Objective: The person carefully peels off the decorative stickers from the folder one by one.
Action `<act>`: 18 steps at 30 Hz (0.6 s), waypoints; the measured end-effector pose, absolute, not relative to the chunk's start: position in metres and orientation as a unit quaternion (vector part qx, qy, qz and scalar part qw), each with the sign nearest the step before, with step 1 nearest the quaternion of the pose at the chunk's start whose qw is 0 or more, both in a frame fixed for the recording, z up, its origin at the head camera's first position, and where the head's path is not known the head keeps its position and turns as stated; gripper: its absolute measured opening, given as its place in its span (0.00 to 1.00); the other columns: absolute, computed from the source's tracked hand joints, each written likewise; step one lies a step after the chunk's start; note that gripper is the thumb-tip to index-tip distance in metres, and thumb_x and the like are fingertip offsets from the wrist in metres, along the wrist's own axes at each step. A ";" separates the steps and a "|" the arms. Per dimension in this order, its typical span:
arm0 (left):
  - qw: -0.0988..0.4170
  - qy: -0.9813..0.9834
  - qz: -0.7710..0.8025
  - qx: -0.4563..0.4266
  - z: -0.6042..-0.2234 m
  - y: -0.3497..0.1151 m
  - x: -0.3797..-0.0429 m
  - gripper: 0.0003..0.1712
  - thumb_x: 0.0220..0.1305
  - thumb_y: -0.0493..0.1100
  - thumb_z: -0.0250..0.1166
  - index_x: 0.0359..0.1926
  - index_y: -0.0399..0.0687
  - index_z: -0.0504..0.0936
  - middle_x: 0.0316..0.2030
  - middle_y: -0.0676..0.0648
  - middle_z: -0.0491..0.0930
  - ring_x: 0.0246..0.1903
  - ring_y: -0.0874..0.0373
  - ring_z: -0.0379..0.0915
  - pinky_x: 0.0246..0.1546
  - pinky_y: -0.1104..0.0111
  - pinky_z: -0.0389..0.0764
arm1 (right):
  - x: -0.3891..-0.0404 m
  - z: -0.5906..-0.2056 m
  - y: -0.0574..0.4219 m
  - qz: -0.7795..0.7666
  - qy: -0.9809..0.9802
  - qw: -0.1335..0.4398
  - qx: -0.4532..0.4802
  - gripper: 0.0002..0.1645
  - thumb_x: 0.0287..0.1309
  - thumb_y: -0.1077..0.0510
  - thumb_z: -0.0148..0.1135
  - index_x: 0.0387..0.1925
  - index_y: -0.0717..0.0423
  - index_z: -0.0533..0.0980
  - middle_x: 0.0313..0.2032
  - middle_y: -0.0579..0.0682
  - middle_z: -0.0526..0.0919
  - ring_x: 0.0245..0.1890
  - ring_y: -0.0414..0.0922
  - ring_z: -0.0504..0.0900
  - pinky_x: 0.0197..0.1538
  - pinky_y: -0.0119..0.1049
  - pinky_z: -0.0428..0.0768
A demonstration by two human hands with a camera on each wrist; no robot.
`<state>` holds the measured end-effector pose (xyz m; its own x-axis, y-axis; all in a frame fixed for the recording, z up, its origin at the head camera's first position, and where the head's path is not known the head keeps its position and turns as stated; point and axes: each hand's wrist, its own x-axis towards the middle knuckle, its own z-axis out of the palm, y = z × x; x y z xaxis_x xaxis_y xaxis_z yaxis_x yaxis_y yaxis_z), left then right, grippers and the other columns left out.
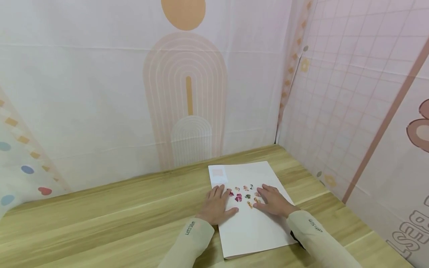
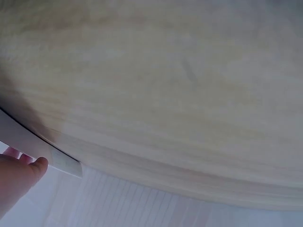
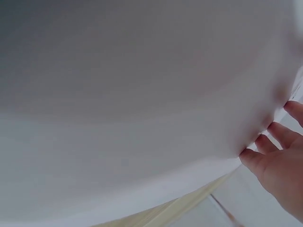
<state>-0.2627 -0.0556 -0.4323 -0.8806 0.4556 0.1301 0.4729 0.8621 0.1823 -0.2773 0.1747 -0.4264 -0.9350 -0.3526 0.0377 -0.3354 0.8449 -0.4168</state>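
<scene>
A large white sheet point(image 1: 253, 232) with some thickness at its near edge lies flat on the wooden table. Small flower-like pieces sit in a cluster at its middle: magenta point(image 1: 238, 198), dark green point(image 1: 247, 196), orange and pink ones. My left hand point(image 1: 215, 207) rests palm down across the sheet's left edge, fingers extended just left of the cluster. On the other side my right hand point(image 1: 274, 200) lies with spread fingers, their tips at the rightmost pieces and partly covering them. In the right wrist view, the fingertips point(image 3: 251, 153) touch the white surface.
A pale square with a pinkish patch point(image 1: 218, 172) is at the sheet's far left corner. The wooden table point(image 1: 110, 219) extends to the left. A printed cloth backdrop point(image 1: 100, 100) rises behind the table, and another cloth point(image 1: 338, 93) stands along its right side.
</scene>
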 end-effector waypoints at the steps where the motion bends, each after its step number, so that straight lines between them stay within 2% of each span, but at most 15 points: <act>1: 0.042 -0.965 -0.103 -0.239 -0.432 -0.056 -0.263 0.42 0.58 0.66 0.46 0.63 0.41 0.59 0.63 0.37 0.54 0.62 0.43 0.47 0.60 0.56 0.48 | -0.278 -0.426 0.175 -0.215 0.960 0.019 -0.180 0.38 0.51 0.46 0.60 0.57 0.67 0.63 0.59 0.68 0.58 0.59 0.63 0.55 0.58 0.55 0.54; 9: 0.060 -0.966 -0.090 -0.237 -0.432 -0.056 -0.267 0.41 0.57 0.66 0.48 0.60 0.41 0.62 0.60 0.38 0.58 0.59 0.46 0.51 0.59 0.57 0.52 | -0.281 -0.426 0.173 -0.202 0.962 0.014 -0.183 0.38 0.49 0.46 0.62 0.56 0.67 0.65 0.58 0.69 0.60 0.58 0.63 0.56 0.58 0.54 0.55; 18: 0.115 -0.961 -0.102 -0.232 -0.431 -0.058 -0.272 0.26 0.57 0.58 0.55 0.47 0.43 0.74 0.48 0.42 0.68 0.50 0.48 0.61 0.53 0.57 0.61 | -0.281 -0.432 0.170 -0.215 0.960 0.020 -0.180 0.39 0.49 0.46 0.62 0.56 0.67 0.64 0.59 0.67 0.59 0.59 0.63 0.55 0.58 0.54 0.54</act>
